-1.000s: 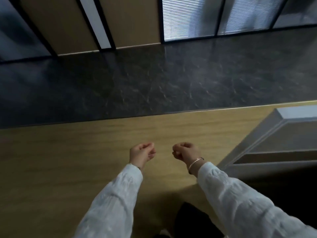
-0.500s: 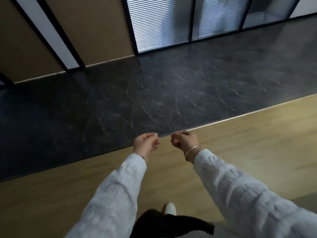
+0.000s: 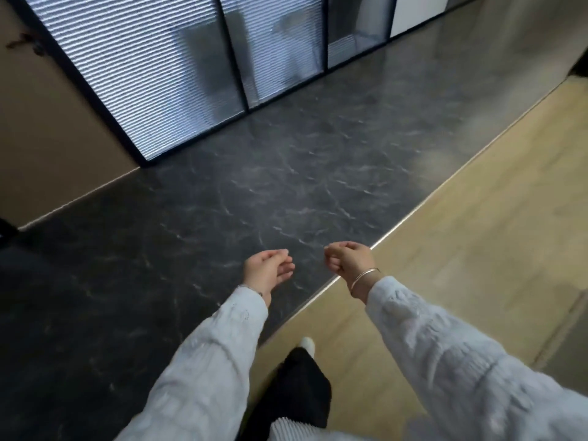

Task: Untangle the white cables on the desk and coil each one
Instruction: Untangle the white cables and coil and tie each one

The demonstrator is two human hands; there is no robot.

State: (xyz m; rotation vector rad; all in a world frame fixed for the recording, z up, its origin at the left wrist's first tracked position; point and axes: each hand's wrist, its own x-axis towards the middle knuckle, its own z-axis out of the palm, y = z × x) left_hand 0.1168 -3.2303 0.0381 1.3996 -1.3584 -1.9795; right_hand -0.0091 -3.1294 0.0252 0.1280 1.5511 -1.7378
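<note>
We hold our left hand (image 3: 269, 270) and right hand (image 3: 348, 261) out over the dark marbled floor (image 3: 222, 202), both empty with fingers loosely curled. We see no cables, desk or containers here.

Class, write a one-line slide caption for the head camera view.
Walking indoors: left hand and right hand raised, loosely curled, empty, above dark marbled floor meeting wood flooring; no cables visible.
</note>
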